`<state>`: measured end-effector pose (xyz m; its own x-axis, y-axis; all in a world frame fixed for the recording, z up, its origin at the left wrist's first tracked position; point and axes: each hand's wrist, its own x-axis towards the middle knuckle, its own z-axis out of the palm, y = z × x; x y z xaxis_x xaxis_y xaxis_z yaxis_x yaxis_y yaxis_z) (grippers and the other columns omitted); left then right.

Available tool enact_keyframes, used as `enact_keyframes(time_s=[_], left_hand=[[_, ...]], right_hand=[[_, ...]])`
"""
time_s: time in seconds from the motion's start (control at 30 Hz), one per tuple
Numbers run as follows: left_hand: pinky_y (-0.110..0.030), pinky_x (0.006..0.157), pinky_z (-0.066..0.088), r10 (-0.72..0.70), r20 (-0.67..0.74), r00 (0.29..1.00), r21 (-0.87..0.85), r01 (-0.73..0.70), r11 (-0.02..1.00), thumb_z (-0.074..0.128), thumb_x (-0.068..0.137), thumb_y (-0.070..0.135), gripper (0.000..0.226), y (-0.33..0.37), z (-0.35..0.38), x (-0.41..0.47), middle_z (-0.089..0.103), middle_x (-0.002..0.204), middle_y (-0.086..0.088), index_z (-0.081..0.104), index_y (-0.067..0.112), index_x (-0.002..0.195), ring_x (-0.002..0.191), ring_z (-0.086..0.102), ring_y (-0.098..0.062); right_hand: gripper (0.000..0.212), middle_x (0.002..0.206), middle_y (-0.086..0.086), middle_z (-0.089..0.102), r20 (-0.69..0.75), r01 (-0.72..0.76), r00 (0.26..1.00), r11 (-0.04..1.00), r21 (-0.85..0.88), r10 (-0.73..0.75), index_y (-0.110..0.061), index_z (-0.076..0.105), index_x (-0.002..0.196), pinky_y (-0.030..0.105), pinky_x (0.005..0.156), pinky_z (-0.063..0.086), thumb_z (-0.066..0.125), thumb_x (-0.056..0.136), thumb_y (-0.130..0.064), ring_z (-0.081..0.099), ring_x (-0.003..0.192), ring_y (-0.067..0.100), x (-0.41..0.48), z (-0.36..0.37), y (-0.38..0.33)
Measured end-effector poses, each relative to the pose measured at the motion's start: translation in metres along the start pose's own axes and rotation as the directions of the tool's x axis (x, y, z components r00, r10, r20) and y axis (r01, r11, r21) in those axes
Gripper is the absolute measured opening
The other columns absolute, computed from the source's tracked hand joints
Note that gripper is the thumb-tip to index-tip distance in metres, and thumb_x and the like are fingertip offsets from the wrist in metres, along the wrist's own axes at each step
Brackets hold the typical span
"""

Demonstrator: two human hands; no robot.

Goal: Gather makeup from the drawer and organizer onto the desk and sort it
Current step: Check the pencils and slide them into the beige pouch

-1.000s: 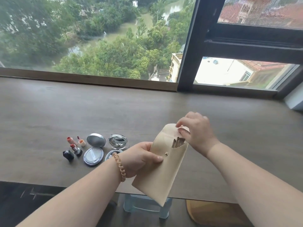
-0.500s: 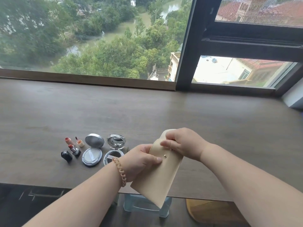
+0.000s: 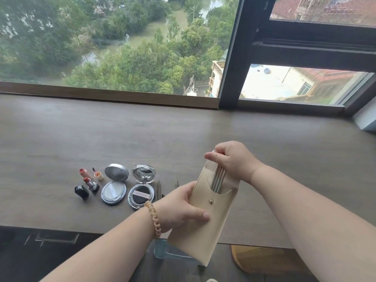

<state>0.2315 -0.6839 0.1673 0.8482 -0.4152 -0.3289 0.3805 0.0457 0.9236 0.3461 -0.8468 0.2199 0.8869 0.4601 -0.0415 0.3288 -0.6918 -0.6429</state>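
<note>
My left hand [image 3: 181,208] grips a cream pouch [image 3: 205,226] with a snap button, held upright over the desk's front edge. Its flap is open. My right hand [image 3: 230,159] pinches the tops of several thin metal-handled brushes [image 3: 217,180], partly drawn out of the pouch. On the desk [image 3: 183,135] to the left lie two open lipsticks [image 3: 90,182], a black cap [image 3: 81,191], a small orange pot [image 3: 99,175], an open silver compact [image 3: 114,191], an open clear compact [image 3: 141,195] and two pencils [image 3: 158,187].
A wide window with a dark frame [image 3: 232,58] runs along the far edge of the desk. Below the front edge I see a clear stool or bin [image 3: 162,251] and a wooden seat [image 3: 262,259]. A white object [image 3: 366,117] sits at the far right.
The pouch flap, pressed down half a second ago, is open again. My right hand has risen and now draws the brushes upward out of the pouch.
</note>
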Motion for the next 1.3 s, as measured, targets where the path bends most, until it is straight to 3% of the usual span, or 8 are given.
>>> enact_keyframes(time_s=[0.2,0.4,0.6,0.7,0.8,0.93,1.13,1.3], left_hand=[[-0.030,0.075,0.054,0.030,-0.085,0.996,-0.095,-0.038,0.995,0.073,0.064,-0.002,0.058,-0.003,-0.001,0.002,0.070,0.099,-0.002,0.054,0.015,0.116,0.089,0.067,-0.015],[-0.035,0.077,0.056,0.045,-0.123,0.991,-0.143,-0.063,0.988,0.072,0.065,-0.003,0.059,-0.004,-0.003,0.003,0.069,0.102,-0.008,0.054,0.013,0.118,0.089,0.065,-0.021],[-0.031,0.072,0.056,0.073,-0.135,0.988,-0.207,-0.100,0.973,0.069,0.069,-0.005,0.056,-0.004,0.002,0.004,0.072,0.098,-0.003,0.054,0.017,0.118,0.086,0.067,-0.018],[-0.032,0.074,0.056,0.081,-0.130,0.988,-0.218,-0.108,0.970,0.068,0.070,-0.005,0.057,-0.003,0.004,0.006,0.071,0.102,-0.005,0.054,0.017,0.120,0.089,0.067,-0.019],[-0.032,0.072,0.056,0.062,-0.150,0.987,-0.224,-0.095,0.970,0.068,0.068,-0.005,0.058,-0.006,0.006,0.009,0.071,0.100,-0.007,0.054,0.015,0.120,0.086,0.068,-0.020],[-0.033,0.069,0.056,-0.006,-0.233,0.972,-0.196,-0.041,0.980,0.071,0.068,-0.004,0.055,-0.016,0.012,0.014,0.071,0.096,-0.009,0.053,0.012,0.117,0.083,0.068,-0.020],[-0.040,0.085,0.055,-0.125,-0.227,0.966,-0.127,0.098,0.987,0.076,0.058,0.011,0.047,-0.051,0.017,0.009,0.071,0.098,-0.006,0.059,0.010,0.102,0.089,0.068,-0.019],[-0.033,0.080,0.056,-0.127,-0.310,0.942,-0.077,0.108,0.991,0.070,0.074,0.002,0.032,-0.064,0.012,0.014,0.070,0.098,-0.004,0.058,0.014,0.102,0.087,0.067,-0.016]], right_hand=[[0.037,0.063,-0.008,0.053,0.038,-0.124,0.992,0.965,0.230,0.118,-0.017,0.056,0.067,0.024,0.057,0.037,0.056,0.087,-0.048,0.048,0.057,0.007,-0.006,0.003,0.005],[0.009,0.072,-0.001,0.064,0.039,-0.181,0.980,0.784,0.594,0.197,-0.014,0.065,0.079,0.020,0.060,0.043,0.074,0.079,-0.017,0.058,0.060,0.005,-0.014,0.018,0.016],[0.063,0.118,0.002,0.050,-0.285,-0.180,0.802,0.666,0.724,0.526,-0.034,0.048,0.113,0.027,0.086,0.043,0.075,0.062,-0.058,0.051,0.108,0.016,-0.029,0.041,0.026],[0.078,0.124,0.006,0.054,-0.101,-0.228,0.808,0.466,0.855,0.581,-0.023,0.044,0.120,0.028,0.082,0.046,0.079,0.058,-0.054,0.055,0.112,0.020,-0.040,0.056,0.021],[0.048,0.107,0.018,0.069,0.127,-0.266,0.879,0.254,0.930,0.459,-0.008,0.059,0.112,0.046,0.087,0.052,0.074,0.074,-0.031,0.066,0.099,0.031,-0.043,0.064,0.015],[0.022,0.093,0.017,0.072,0.049,-0.265,0.854,0.352,0.898,0.517,-0.002,0.061,0.100,0.039,0.073,0.057,0.070,0.081,-0.009,0.069,0.079,0.026,-0.039,0.071,0.016],[0.027,0.087,0.014,0.072,0.041,-0.334,0.793,0.377,0.864,0.608,-0.008,0.062,0.091,0.048,0.075,0.056,0.078,0.073,-0.021,0.067,0.074,0.028,-0.043,0.076,0.041],[0.032,0.073,-0.002,0.064,0.144,-0.435,0.819,0.437,0.787,0.555,-0.012,0.059,0.102,0.022,0.050,0.044,0.067,0.083,-0.036,0.058,0.053,0.006,-0.048,0.087,0.050]])
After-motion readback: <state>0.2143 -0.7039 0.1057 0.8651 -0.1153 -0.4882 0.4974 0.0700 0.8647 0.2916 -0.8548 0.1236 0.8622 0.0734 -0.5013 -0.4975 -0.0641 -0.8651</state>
